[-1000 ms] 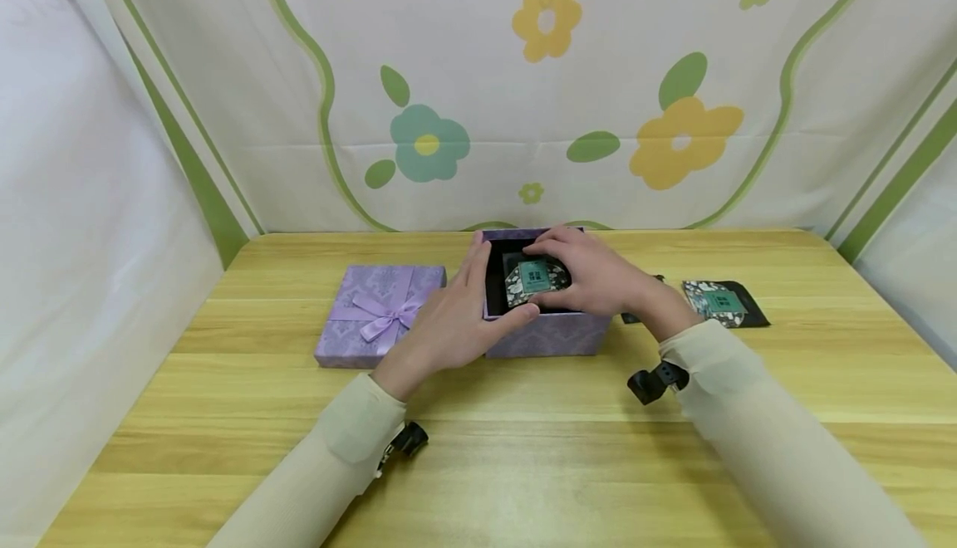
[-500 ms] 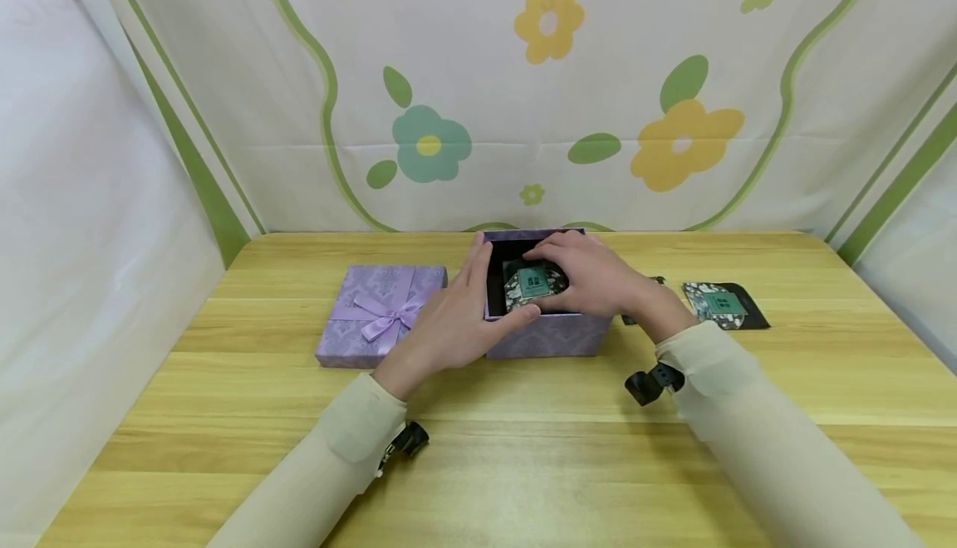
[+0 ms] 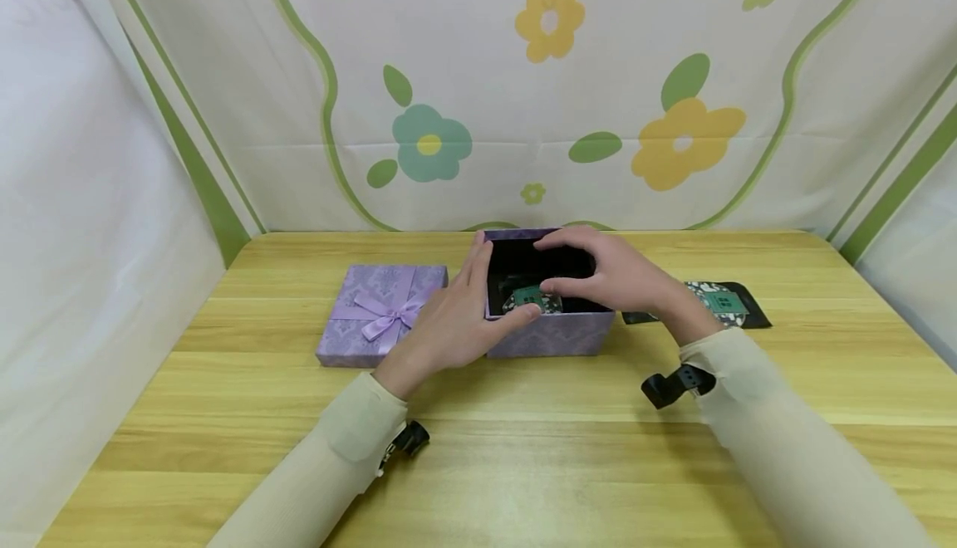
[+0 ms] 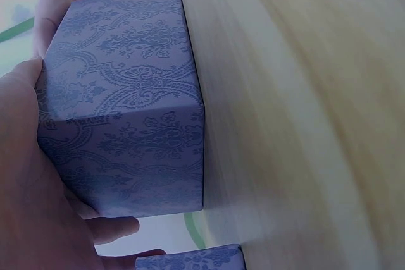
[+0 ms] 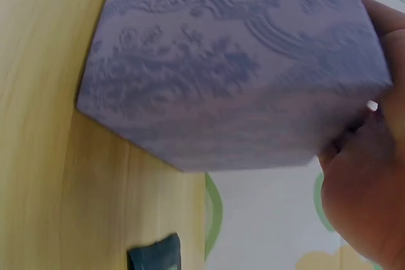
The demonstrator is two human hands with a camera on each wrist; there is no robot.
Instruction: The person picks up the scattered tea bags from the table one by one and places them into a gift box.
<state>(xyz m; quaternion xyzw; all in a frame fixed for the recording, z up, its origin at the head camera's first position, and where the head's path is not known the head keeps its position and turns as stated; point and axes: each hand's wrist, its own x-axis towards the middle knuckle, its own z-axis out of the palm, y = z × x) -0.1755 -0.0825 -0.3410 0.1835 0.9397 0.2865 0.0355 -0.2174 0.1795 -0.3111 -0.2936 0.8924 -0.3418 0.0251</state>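
In the head view, a purple patterned gift box (image 3: 549, 336) with a dark inside stands lidless at the table's back middle. Within it lies a black floral packet with a green label (image 3: 527, 297), partly hidden by the front rim. My left hand (image 3: 456, 315) touches the box's left side with straight fingers, its thumb along the front rim. My right hand (image 3: 616, 274) hovers over the box's right part, fingers spread and loosely bent, nothing visible between them. The left wrist view shows the box (image 4: 126, 61) beside the left hand (image 4: 38, 175).
A purple lid with a ribbon bow (image 3: 381, 315) lies left of the box. To the right, a floral packet (image 3: 725, 303) lies flat on the wooden table (image 3: 523, 465); a second packet (image 3: 638, 317) is mostly behind the right wrist. A flowered cloth (image 3: 478, 50) hangs behind.
My right hand has let go of the floral packet and shifted slightly right. The packet now sits lower, against the box's front. My left hand has stayed in place.
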